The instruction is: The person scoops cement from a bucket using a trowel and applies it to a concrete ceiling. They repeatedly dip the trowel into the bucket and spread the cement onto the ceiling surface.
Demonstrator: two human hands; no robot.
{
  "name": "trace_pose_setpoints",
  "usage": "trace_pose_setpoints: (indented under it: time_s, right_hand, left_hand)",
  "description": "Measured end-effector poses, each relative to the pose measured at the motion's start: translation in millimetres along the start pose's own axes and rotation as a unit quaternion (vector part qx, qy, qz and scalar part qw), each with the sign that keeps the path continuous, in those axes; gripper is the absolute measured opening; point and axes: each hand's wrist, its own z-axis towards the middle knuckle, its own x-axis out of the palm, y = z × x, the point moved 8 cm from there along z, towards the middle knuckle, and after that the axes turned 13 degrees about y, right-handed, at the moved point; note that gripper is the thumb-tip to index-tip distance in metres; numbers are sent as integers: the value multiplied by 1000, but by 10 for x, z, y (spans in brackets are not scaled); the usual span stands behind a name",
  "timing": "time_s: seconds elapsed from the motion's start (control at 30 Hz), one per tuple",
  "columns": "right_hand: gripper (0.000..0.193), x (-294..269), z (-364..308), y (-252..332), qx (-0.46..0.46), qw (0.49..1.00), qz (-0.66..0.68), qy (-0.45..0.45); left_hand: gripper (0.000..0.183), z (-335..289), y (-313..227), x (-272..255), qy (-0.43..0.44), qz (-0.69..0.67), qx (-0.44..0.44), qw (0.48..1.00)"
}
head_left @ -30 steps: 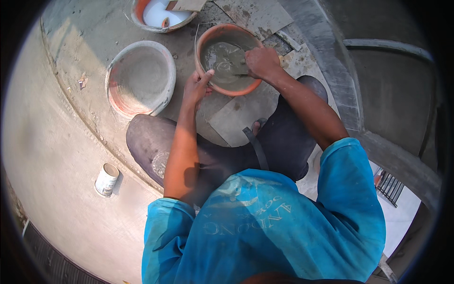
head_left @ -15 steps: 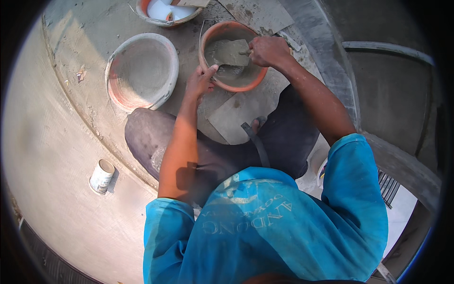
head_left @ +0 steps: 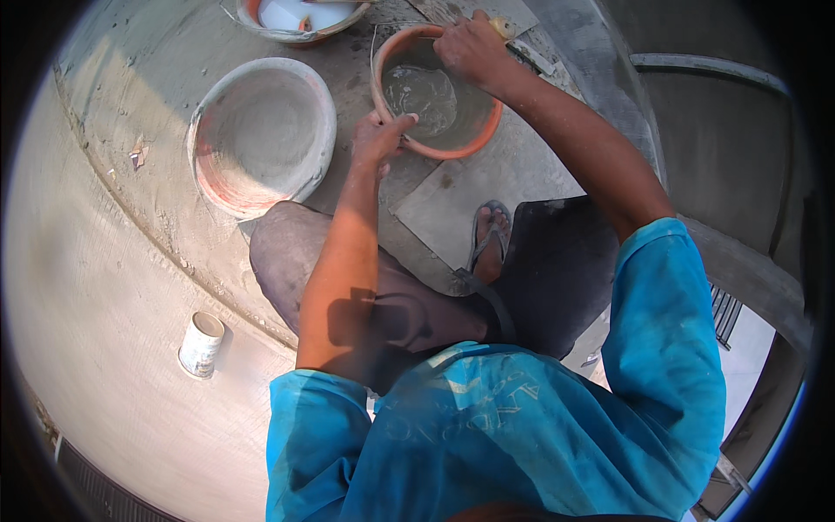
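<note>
My left hand [head_left: 379, 139] is closed on the near-left rim of an orange bucket [head_left: 465, 149], its thumb over the edge. Murky, rippling water [head_left: 421, 96] lies inside. Above the bucket's far-right rim, my right hand [head_left: 472, 48] is wrapped round a trowel, whose pale yellowish handle end [head_left: 502, 28] sticks out of the fist. The trowel's blade is mostly hidden or lost at the top of the picture. Left of the bucket stands a wide basin [head_left: 261, 122], crusted with grey cement.
At the top, another basin [head_left: 304, 37] holds white liquid [head_left: 300, 13]. A stained white can [head_left: 202, 348] stands on the pale floor at lower left. A flat grey tile [head_left: 444, 209] lies under the bucket's near side, by my sandalled foot [head_left: 491, 235].
My right hand has lifted the trowel out of the bucket and moved up toward the far rim. The water shows ripples now. My left hand keeps its hold on the rim.
</note>
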Motion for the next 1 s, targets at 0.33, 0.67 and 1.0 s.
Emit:
trace_pose_setpoints:
  time_s: [0.33, 0.67, 1.0]
  right_hand:
    - [12, 100, -438, -348, -6, 996, 15, -85]
    - [29, 666, -1498, -664, 221, 896, 303, 239]
    - [27, 743, -2253, -597, 279, 863, 330, 261]
  left_hand:
    - [28, -34, -83, 463, -89, -31, 135, 986]
    - [33, -184, -118, 1009, -2, -63, 105, 992]
    - [15, -427, -182, 1403, 107, -18, 90, 990]
